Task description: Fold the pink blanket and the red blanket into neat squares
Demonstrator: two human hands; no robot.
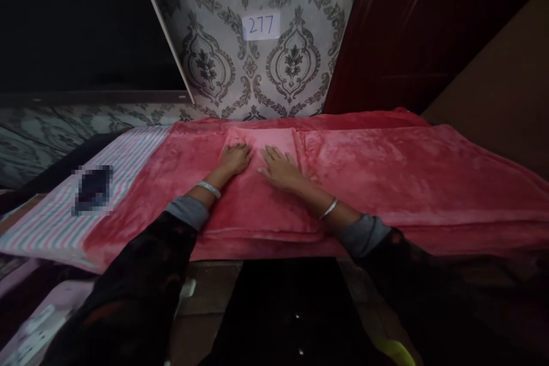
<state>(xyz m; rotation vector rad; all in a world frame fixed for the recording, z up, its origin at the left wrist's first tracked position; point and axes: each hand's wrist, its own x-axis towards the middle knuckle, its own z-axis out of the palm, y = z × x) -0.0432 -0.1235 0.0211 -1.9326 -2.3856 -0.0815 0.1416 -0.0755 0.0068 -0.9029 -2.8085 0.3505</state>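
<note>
along the near edge: red blanket (386, 177) and its mid-length folded panel (257, 211) show loose layers; a dragging sleeve (141, 280) could skew them.
left end: dark object (93, 190), blurred, on striped cloth (132, 151); a tug might shift it.
right hand (281, 170): nearly flat on the panel's far half, fingers slightly spread, gripping nothing; uneven pressure could ruck the plush.
left hand (235, 159): just beside, flat, gripping nothing.
far edge: blanket near the wall (251, 86); a hard push could bunch it.

Red blanket (266, 209), seemingly atop striped cloth (128, 160)
</note>
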